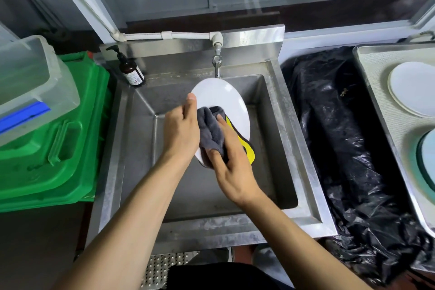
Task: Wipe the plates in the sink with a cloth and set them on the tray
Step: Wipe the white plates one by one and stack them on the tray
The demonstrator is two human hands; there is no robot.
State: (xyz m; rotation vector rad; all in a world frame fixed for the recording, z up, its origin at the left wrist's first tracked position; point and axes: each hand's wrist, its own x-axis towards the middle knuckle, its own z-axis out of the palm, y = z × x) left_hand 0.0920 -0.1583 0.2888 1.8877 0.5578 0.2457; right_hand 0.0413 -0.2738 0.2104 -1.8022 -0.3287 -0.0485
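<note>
One white plate [223, 103] is held tilted over the steel sink [270, 106]. The left hand [181, 129] grips its left rim, thumb on the face. Just right of that grip, the right hand [229, 162] presses one grey and yellow cloth [210, 129] against the plate's face, fingers curled round the fabric. Above the grip hangs one tap [217, 63]; up and left stands one pump bottle [130, 70]. Far right, the tray [374, 73] carries two plates [412, 87], the nearer one cut off by the frame edge.
</note>
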